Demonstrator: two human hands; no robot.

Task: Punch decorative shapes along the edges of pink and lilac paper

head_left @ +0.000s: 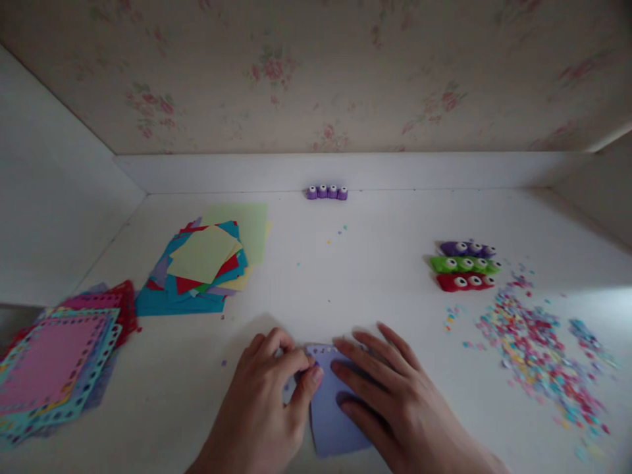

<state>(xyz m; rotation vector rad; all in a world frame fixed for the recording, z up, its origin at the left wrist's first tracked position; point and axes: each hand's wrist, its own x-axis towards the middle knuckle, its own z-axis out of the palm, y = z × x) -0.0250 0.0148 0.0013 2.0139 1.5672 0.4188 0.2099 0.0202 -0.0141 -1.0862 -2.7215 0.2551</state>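
A sheet of lilac paper [333, 421] lies on the white table in front of me, with a row of small punched holes along its far edge. My left hand [274, 388] is closed at the paper's upper left edge. Its thumb and fingers pinch a small purple craft punch [318, 363], mostly hidden by them. With fingers spread, my right hand [390, 388] rests flat over the right part of the paper.
Plain coloured paper [202, 257] is stacked at left, beside punched sheets [54, 362]. Purple punches [327, 192] stand at the back wall. More punches [467, 264] in purple, green and red sit at right, near scattered confetti [538, 349].
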